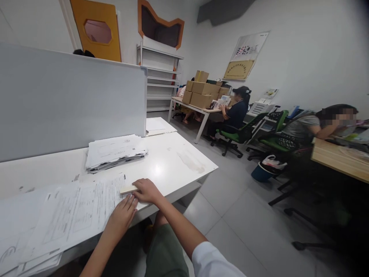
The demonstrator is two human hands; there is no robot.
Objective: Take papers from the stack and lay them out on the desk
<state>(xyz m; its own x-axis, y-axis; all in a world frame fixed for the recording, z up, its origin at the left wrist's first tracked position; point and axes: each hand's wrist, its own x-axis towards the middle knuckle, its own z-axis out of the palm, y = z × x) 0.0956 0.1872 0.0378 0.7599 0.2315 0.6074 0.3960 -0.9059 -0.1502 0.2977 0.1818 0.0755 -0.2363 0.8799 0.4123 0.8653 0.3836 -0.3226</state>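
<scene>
Pale wooden flat block, small and oblong, lying on the printed white paper sheet at the front edge of the white desk. Right hand: fingers curled over the block's right end, pressing it down; whether the thumb grips underneath cannot be told. Left hand: flat on the sheet just below the block, fingers spread and relaxed, fingertips almost touching it. The block's right end is hidden under the right fingers. Its long axis runs left to right along the desk's front edge. A stack of white documents sits farther back on the desk.
</scene>
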